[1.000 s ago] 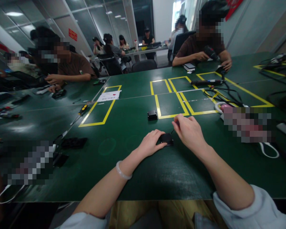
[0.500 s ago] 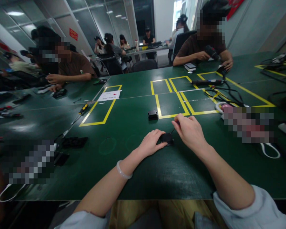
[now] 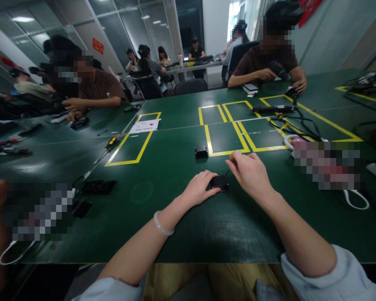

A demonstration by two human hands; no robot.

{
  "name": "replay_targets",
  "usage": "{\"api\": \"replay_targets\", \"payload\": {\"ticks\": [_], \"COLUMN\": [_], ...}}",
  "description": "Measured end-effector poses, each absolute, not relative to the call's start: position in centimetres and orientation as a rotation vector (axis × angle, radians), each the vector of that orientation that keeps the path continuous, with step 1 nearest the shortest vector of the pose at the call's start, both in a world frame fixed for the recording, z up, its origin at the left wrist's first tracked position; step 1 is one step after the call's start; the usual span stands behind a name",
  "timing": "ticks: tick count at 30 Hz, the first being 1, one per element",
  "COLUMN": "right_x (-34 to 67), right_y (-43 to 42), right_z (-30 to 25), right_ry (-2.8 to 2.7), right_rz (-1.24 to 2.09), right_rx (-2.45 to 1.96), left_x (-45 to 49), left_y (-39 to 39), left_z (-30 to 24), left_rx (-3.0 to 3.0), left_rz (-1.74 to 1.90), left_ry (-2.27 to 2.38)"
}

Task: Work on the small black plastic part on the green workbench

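Observation:
My left hand (image 3: 200, 187) grips a small black box (image 3: 220, 184) from its left side, thumb along the near edge and fingers over the far one. The box rests on the green table. My right hand (image 3: 249, 169) is closed in a pinch just right of and above the box. Between its fingertips is a thin dark rod (image 3: 227, 172) that slants down to the box's far edge. Whether the rod is a tool or a cable cannot be made out. A second black block (image 3: 201, 151) stands on the table beyond my left hand.
Yellow tape outlines (image 3: 228, 152) mark the table (image 3: 181, 234). To the right lie a blurred pink item (image 3: 327, 165) and black cables (image 3: 303, 119); to the left, a yellow-black screwdriver (image 3: 110, 144) and dark parts (image 3: 98, 187). Co-workers sit across the table, one holding a power drill (image 3: 278, 70).
My two hands, the black box and the rod stay almost in place. At the left edge, another person's hand has risen slightly.

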State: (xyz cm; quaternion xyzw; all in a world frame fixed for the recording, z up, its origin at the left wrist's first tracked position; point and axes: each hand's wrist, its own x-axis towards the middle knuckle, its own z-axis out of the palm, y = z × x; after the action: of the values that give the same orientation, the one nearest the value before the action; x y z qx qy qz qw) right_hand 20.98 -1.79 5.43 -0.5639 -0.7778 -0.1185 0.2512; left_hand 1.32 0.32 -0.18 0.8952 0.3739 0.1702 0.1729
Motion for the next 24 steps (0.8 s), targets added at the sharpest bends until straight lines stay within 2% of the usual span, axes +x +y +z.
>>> {"api": "replay_targets", "payload": {"ticks": [24], "right_x": [20.75], "right_y": [-1.66], "right_z": [5.42], "right_ry": [-2.103], "right_rz": [-0.395], "right_rx": [-1.538], "left_x": [1.36], "left_y": [0.27], "left_z": [-0.11], "left_rx": [2.555], "left_rz": [0.488], "left_ry": [1.062]}}
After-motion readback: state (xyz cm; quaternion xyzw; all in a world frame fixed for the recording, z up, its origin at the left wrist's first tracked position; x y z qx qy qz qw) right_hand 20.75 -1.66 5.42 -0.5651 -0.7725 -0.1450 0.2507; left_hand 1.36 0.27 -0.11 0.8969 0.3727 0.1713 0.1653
